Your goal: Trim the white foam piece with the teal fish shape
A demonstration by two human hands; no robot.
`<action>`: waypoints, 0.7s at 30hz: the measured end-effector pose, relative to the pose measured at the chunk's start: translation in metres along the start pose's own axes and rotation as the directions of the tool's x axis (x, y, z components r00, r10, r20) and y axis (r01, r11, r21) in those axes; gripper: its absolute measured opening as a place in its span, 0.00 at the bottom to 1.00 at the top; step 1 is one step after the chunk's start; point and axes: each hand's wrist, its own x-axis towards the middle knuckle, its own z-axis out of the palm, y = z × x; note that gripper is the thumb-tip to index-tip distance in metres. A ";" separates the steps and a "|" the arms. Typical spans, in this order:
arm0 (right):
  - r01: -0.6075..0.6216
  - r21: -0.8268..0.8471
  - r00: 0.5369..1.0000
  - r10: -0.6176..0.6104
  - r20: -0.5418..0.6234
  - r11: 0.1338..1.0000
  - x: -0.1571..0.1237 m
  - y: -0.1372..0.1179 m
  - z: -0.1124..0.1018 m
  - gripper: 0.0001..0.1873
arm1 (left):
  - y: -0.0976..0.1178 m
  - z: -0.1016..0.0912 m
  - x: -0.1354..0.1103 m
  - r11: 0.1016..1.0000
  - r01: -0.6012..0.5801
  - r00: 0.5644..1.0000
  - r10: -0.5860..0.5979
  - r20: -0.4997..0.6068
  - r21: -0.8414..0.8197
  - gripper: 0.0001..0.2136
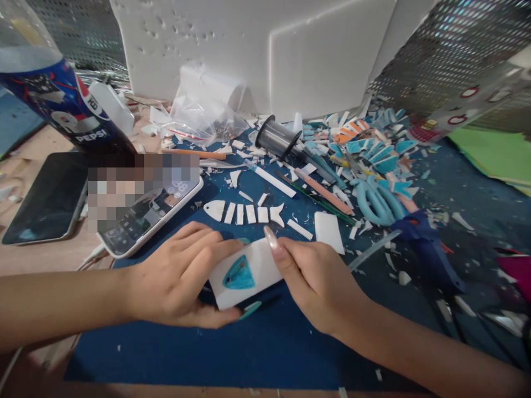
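My left hand (182, 279) and my right hand (315, 282) both grip a small white foam card (259, 265) low over the blue mat (257, 342). A blue fish-head-shaped piece (239, 273) lies on the card between my thumbs. The left fingers curl round the card's left edge, and the right thumb presses on its top right corner. Just beyond the card, a row of white foam pieces (245, 213) is laid out on the mat in the shape of a fish skeleton.
Light blue scissors (375, 200) and a dark blue glue gun (427, 243) lie to the right among foam scraps. A white phone (153, 218), a dark phone (45, 199) and a Pepsi bottle (62, 105) sit to the left. A spool (276, 137), a plastic bag (203, 113) and a white foam block (257, 50) stand behind.
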 end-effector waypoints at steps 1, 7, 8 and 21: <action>0.000 -0.009 1.000 0.000 0.018 1.000 0.000 0.000 0.001 0.25 | 0.000 0.001 0.000 1.000 -0.015 1.000 0.015 0.005 -0.023 0.28; 0.000 -0.203 1.000 -0.002 -0.010 0.979 0.000 0.002 0.005 0.23 | 0.000 0.004 0.000 0.998 0.001 0.999 0.001 0.038 -0.057 0.31; -0.001 -0.240 1.000 0.002 0.003 0.971 0.000 0.002 0.005 0.23 | 0.001 0.005 0.000 0.998 0.006 0.999 -0.003 0.055 -0.062 0.31; 0.040 -0.328 0.992 0.001 0.123 0.944 -0.001 0.000 0.006 0.24 | -0.001 0.001 -0.002 1.000 0.000 0.981 0.006 0.195 -0.030 0.30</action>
